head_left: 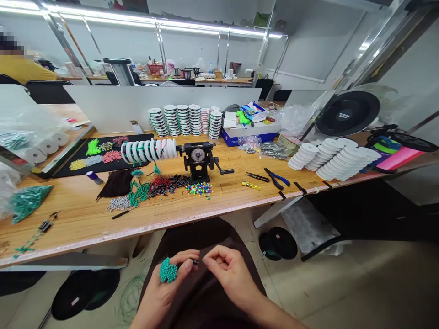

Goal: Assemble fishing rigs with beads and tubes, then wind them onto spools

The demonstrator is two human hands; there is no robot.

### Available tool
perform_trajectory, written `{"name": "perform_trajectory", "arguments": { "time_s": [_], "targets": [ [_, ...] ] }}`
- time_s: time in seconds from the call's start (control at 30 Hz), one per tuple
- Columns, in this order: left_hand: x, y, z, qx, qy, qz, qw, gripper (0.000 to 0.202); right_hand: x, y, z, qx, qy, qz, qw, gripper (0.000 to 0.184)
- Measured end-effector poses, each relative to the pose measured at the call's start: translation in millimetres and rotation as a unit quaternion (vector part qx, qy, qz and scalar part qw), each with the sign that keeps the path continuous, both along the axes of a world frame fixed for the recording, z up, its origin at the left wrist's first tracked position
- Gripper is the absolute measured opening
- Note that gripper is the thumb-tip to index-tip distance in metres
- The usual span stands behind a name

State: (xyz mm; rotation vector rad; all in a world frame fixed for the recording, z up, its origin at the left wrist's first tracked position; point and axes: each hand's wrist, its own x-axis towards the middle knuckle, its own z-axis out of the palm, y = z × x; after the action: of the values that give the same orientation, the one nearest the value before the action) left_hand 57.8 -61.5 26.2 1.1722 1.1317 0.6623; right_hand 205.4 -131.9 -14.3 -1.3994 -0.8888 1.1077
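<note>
Over my lap, my left hand (171, 278) is closed, with a teal beaded piece (168, 270) lying over the base of its thumb and index finger. A small dark bead-like bit (195, 262) pokes out between that thumb and fingertip. Close to its right, my right hand (226, 274) is pinched, thumb against index finger; whatever is in the pinch is too small to make out. The two hands are slightly apart. On the table ahead lie loose green, red and black pieces (161, 186) and multicoloured beads (200, 188).
A black hand-crank winder (199, 160) carries a row of white spools (149, 151). Pliers (277, 178) and a yellow cutter (251, 185) lie to its right. Stacked white spools (334, 157) stand farther right. A measuring tape (144, 229) runs along the table's front edge.
</note>
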Motion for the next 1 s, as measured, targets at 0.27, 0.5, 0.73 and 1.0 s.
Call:
{"name": "perform_trajectory", "arguments": {
  "time_s": [0.27,0.5,0.73,1.0],
  "targets": [
    [-6,-2,-32.8,-0.095,-0.044,0.010,0.994,0.044,0,-20,9.4,0.030,-0.170,-0.049,0.984,0.018],
    [-5,-7,-39.5,-0.170,-0.084,0.037,0.981,0.049,-7,-18,8.4,0.173,-0.397,-0.122,0.893,0.017],
    [-5,-8,-42.7,-0.187,-0.124,0.012,0.975,0.045,-7,-20,10.5,0.195,-0.426,-0.147,0.871,0.017],
    [-3,-7,-37.5,-0.204,-0.143,-0.021,0.968,0.040,-6,-19,12.2,0.197,-0.409,-0.145,0.879,0.017]
  ]
}}
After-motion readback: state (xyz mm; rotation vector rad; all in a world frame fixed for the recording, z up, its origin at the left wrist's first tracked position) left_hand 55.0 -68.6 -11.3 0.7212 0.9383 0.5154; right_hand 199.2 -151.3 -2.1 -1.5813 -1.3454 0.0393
